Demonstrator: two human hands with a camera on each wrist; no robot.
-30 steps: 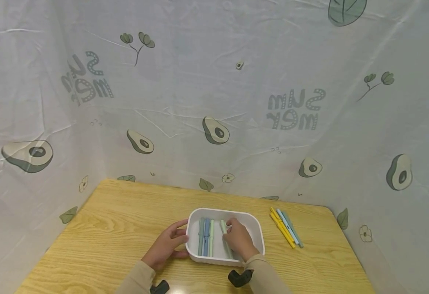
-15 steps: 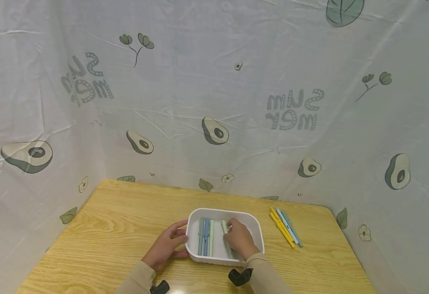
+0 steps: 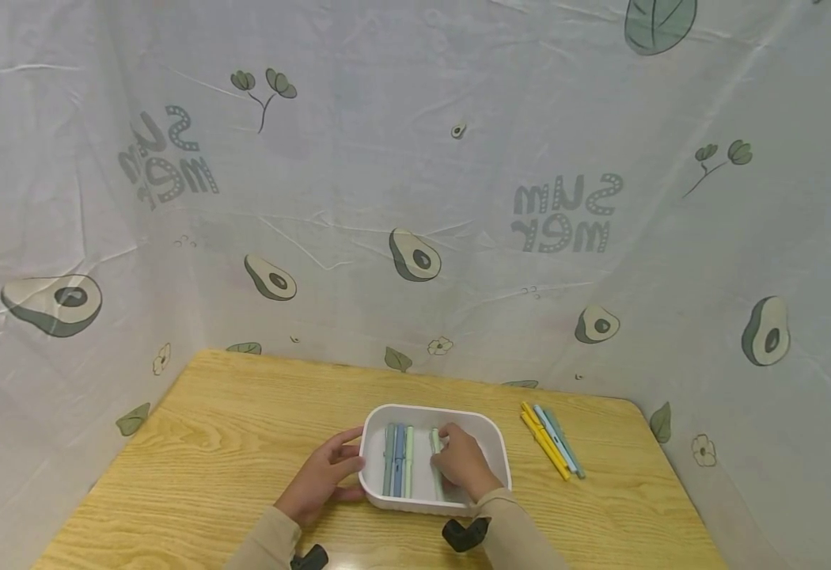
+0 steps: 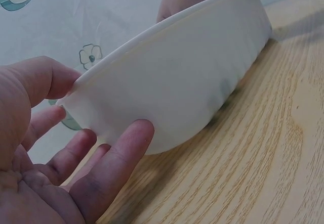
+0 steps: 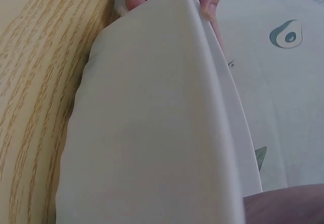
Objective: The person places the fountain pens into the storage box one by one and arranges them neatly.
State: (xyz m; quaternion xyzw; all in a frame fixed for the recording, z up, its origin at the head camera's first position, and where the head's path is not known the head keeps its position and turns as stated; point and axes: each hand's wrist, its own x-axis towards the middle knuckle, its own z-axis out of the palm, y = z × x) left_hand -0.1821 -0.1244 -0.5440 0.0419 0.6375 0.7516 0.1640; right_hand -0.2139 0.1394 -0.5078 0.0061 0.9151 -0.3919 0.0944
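Right grip [image 3: 464,461] on pale-green pen [image 3: 435,441] (straighter now)

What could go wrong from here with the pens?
The pale green pen at the right hand may roll when released, as it lies apart from the three-pen row.
The white tray might shift, since the left hand steadies only one end.
The four loose pens lie bunched, so lifting one might scatter others.
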